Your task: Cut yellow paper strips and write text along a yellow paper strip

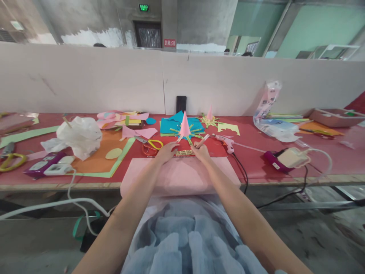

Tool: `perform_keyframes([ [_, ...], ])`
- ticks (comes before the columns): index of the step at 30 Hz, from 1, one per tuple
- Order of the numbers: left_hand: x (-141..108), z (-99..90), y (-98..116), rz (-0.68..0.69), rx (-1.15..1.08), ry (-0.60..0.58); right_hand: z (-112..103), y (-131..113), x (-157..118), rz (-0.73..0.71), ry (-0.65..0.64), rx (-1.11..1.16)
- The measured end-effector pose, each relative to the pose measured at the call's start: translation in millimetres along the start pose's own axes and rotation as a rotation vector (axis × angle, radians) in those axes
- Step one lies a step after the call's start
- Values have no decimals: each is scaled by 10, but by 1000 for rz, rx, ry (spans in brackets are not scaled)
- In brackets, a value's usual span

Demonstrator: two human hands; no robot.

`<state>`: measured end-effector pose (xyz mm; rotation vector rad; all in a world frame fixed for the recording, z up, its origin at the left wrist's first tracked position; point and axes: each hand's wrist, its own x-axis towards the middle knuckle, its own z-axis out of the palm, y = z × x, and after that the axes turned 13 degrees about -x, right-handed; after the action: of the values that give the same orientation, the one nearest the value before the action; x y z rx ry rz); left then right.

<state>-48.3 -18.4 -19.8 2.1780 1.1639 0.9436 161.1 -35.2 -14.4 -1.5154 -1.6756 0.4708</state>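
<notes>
A pink paper cone stands upright at the centre of green-and-yellow strips that spread out like rays. My left hand is at the near left of these strips, its fingertips by the end of one strip. At the near right, my right hand has its fingers closed round a slim, pale pen-like item. Between the hands lies a small yellow patterned strip on red paper. What my left fingertips grip, if anything, is too small to tell.
Scissors lie left of my left hand. A pink glue gun with a black cord is to the right. Behind are blue sheets, a second cone piece and an upright black phone. Crumpled white plastic sits at left.
</notes>
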Motion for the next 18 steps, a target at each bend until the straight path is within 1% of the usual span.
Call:
perform_keyframes([
  [8, -6, -8, 27, -20, 7, -10, -36, -21, -7, 42, 23, 27],
  [12, -10, -10, 35, -23, 6, -8, -41, -31, -13, 43, 13, -26],
  [15, -12, -13, 37, -20, 9, -8, -24, -6, -2, 39, 48, -36],
  [18, -11, -16, 36, -17, 17, -17, 0, 30, 12, 38, 44, -8],
])
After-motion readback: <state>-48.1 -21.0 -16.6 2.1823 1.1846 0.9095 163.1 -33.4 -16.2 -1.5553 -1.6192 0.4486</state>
